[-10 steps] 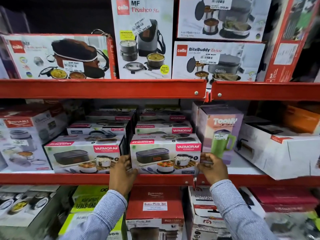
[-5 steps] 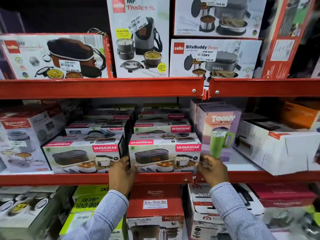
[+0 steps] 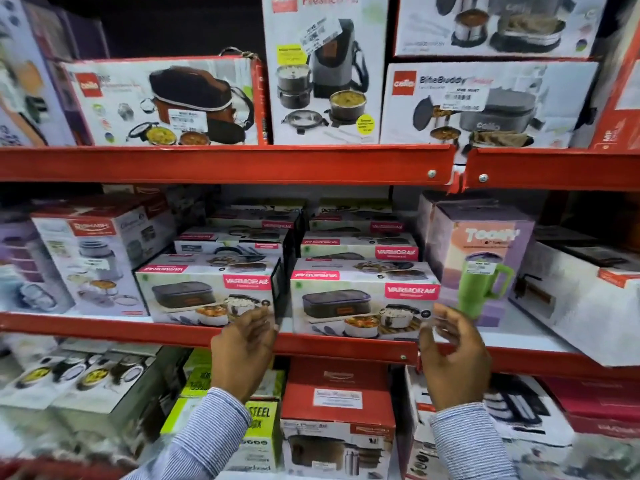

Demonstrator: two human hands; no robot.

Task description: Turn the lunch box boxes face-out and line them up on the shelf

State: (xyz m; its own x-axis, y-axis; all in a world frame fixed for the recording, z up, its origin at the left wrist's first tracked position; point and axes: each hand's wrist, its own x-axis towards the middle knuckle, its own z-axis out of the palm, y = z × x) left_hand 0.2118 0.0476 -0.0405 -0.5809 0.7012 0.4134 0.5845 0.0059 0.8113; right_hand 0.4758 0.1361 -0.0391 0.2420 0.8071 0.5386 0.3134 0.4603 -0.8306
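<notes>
Varmora lunch box boxes stand face-out on the red middle shelf [image 3: 138, 329]: the left box [image 3: 204, 292], then the right box [image 3: 360, 303]. Left hand [image 3: 242, 351] and right hand [image 3: 453, 358] hover open-fingered, gripping nothing; blur hides contact.

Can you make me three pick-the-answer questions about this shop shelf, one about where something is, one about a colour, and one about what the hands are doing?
1. Where is the Toony box?
A. right of the right Varmora box
B. on the top shelf
C. left of both Varmora boxes

2. What colour is the tumbler pictured on it?
A. blue
B. green
C. yellow

3. What are the left hand and right hand doing?
A. lifting a box together
B. open, holding nothing
C. shut in fists

Answers:
1 A, it stands beside that box on the middle shelf.
2 B, the mug picture is bright green.
3 B, the fingers are spread in front of the shelf edge, gripping nothing.
</notes>
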